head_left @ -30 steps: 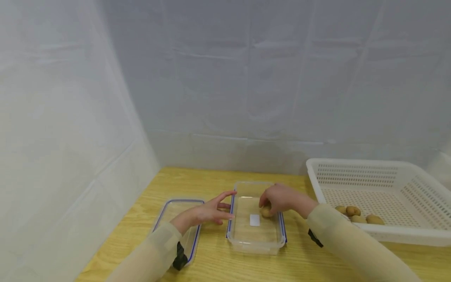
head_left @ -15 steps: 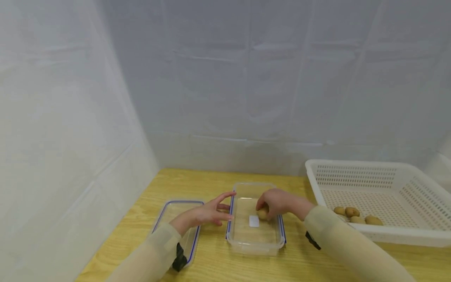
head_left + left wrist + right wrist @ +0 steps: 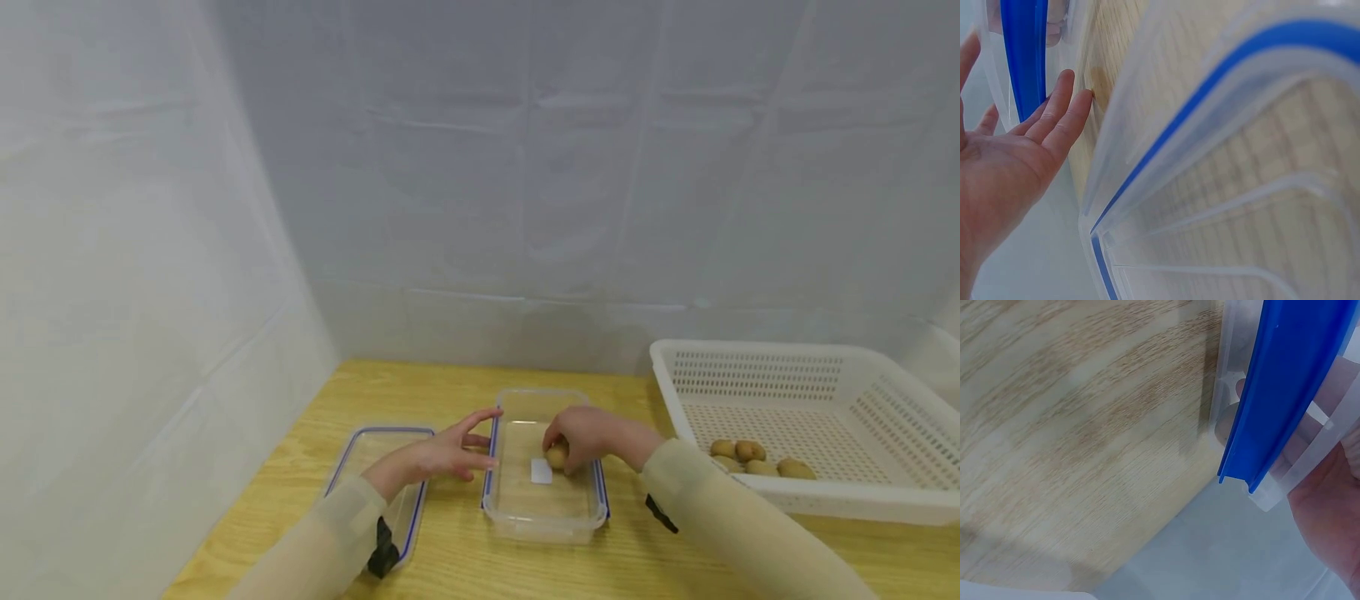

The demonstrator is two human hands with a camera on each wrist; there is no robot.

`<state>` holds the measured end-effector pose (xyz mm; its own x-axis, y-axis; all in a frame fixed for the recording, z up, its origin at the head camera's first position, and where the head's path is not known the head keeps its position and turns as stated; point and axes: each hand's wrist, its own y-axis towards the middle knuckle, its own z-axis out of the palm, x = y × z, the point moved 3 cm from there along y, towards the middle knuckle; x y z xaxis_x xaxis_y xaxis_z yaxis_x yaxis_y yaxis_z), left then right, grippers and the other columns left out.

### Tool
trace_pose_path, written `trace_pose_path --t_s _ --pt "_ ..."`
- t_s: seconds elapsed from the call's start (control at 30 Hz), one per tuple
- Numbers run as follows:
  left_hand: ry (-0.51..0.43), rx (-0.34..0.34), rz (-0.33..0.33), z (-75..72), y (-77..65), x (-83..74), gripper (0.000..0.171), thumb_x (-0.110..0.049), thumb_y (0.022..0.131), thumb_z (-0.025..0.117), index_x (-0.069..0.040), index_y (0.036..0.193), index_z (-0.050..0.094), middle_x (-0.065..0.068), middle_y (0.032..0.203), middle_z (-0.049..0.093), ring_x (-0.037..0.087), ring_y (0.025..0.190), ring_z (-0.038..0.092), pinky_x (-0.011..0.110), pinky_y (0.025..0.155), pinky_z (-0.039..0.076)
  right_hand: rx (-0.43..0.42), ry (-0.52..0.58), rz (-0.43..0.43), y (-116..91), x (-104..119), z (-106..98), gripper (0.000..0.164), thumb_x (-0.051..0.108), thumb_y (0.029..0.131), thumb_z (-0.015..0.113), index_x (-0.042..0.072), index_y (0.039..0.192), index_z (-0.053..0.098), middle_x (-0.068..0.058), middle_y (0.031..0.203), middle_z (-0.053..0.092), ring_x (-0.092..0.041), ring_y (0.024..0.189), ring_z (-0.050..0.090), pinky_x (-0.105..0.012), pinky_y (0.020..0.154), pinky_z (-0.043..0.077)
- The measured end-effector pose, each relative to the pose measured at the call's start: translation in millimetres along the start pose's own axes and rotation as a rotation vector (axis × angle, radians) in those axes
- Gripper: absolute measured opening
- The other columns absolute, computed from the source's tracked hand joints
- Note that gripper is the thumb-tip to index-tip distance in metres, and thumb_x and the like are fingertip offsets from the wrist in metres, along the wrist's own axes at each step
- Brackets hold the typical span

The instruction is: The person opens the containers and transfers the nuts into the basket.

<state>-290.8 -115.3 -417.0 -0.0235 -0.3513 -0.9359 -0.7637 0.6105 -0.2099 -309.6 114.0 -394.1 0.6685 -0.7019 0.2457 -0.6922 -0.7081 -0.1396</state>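
Note:
A clear plastic food container [image 3: 543,527] with blue side clips stands on the table. My right hand [image 3: 596,435] reaches down inside it and grips a small potato [image 3: 557,457] near a white label [image 3: 541,471]. Through the container wall in the right wrist view, the fingers are partly hidden by a blue clip [image 3: 1285,381]. My left hand [image 3: 442,450] spreads its fingers against the container's left side, thumb near the rim. Below that hand lies the clear lid [image 3: 372,454] with its blue seal, partly covered by the wrist and sleeve.
A white perforated plastic basket [image 3: 862,500] stands to the right, with several potatoes [image 3: 795,469] in its near left corner. The right sleeve passes in front of that corner. White sheeting [image 3: 480,208] rises behind the wooden table [image 3: 457,550] and along its left.
My right hand has shifted slightly left inside the container with the potato. Its sleeve has moved off the basket's corner, showing more of the potatoes there. My left hand has stayed in place.

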Motion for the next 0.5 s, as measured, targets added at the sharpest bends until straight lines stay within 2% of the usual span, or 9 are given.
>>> trace_pose_path --t_s 0.33,0.5 --pt "-0.019 0.0 -0.007 1.7 -0.7 -1.0 0.079 -0.017 0.093 0.068 -0.025 0.155 0.02 0.029 0.147 0.032 0.041 0.13 0.04 0.046 0.087 0.049 -0.006 0.031 0.024 -1.4 -1.3 1.5 0.032 0.008 0.071 0.084 0.012 0.101 0.075 0.006 0.094 0.067 -0.012 0.086 0.059 -0.032 0.08 0.049" --pt "-0.008 -0.003 -0.005 0.1 -0.4 -1.3 0.079 -0.018 0.093 0.068 -0.025 0.155 0.02 0.029 0.147 0.032 0.042 0.131 0.039 0.048 0.088 0.049 -0.039 0.089 -0.039 -4.6 0.5 -3.7 0.035 0.005 0.071 0.082 0.007 0.105 0.073 0.002 0.098 0.069 -0.01 0.085 0.058 -0.029 0.077 0.048"
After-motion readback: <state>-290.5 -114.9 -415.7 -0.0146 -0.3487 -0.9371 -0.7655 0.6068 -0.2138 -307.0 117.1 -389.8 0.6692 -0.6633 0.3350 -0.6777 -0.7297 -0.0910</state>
